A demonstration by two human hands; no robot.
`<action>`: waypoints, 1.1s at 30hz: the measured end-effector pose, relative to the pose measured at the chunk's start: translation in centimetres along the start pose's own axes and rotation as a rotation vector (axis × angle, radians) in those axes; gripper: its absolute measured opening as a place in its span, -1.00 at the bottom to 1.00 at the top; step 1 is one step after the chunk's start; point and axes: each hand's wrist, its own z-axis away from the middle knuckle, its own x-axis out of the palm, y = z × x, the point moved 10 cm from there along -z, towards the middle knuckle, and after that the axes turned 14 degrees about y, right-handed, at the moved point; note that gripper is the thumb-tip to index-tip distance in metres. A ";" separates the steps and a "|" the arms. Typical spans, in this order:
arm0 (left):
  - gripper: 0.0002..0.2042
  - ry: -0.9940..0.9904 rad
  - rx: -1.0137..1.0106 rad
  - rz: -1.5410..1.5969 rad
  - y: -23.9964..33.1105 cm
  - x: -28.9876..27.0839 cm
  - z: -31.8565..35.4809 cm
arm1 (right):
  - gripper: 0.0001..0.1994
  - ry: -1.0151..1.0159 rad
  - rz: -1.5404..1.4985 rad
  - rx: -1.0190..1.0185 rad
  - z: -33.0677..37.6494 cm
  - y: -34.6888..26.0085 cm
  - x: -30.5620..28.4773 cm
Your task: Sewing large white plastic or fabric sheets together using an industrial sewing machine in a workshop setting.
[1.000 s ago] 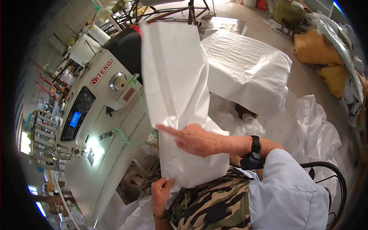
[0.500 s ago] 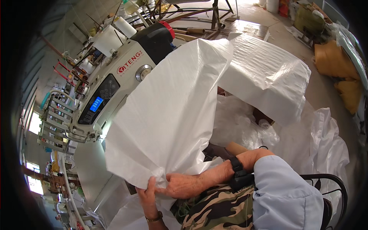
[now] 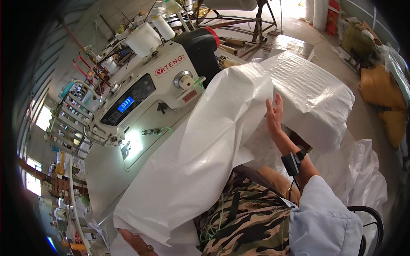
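A large white woven plastic sheet [image 3: 188, 166] lies slantwise from my lap over the front of the sewing table. Under its lower left corner my left hand is hidden; only the wrist with a watch shows, so its fingers cannot be seen. My right hand [image 3: 274, 113] is raised at the sheet's far right edge, fingers stretched out, holding nothing. Just beyond it lies a stack of folded white plastic sheets [image 3: 309, 91]. The sewing machine [image 3: 145, 85] stands to the left, its lamp lit over the needle area, with small thread snips [image 3: 150, 132] on its bed.
Crumpled clear plastic [image 3: 367, 170] hangs and lies at the right, near a black chair arm [image 3: 371, 211]. Yellow-brown bundles [image 3: 382, 89] rest on the floor at the far right. Thread cones [image 3: 163, 27] stand behind the machine, and a metal frame [image 3: 258, 25] is at the back.
My right hand has left the sheet's lower corner and moved up and right, opening. The sheet has dropped lower, uncovering the machine bed. My left hand has gone under the sheet.
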 end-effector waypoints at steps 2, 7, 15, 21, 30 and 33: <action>-0.62 0.192 0.051 0.001 0.6 -1.9 -0.1 | -0.30 -0.083 0.097 0.010 -0.8 3.4 1.8; -0.63 0.378 0.123 -0.129 2.9 -9.0 -1.0 | -0.36 -0.440 -0.363 0.590 1.7 6.6 6.4; -0.65 0.530 0.210 -0.461 8.2 -21.8 -5.1 | -0.73 -0.631 -0.257 0.166 7.5 -9.6 5.8; -0.66 0.478 0.199 -0.630 7.4 -28.0 -9.6 | -0.67 -0.852 0.208 -0.088 14.4 -7.2 7.0; -0.73 0.625 0.078 -0.678 7.5 -26.8 -11.8 | -0.73 -0.992 0.668 -0.909 18.2 -18.5 9.5; -0.71 0.649 0.061 -0.729 8.2 -27.9 -11.6 | -0.68 -1.184 0.095 -0.963 23.6 -25.1 11.6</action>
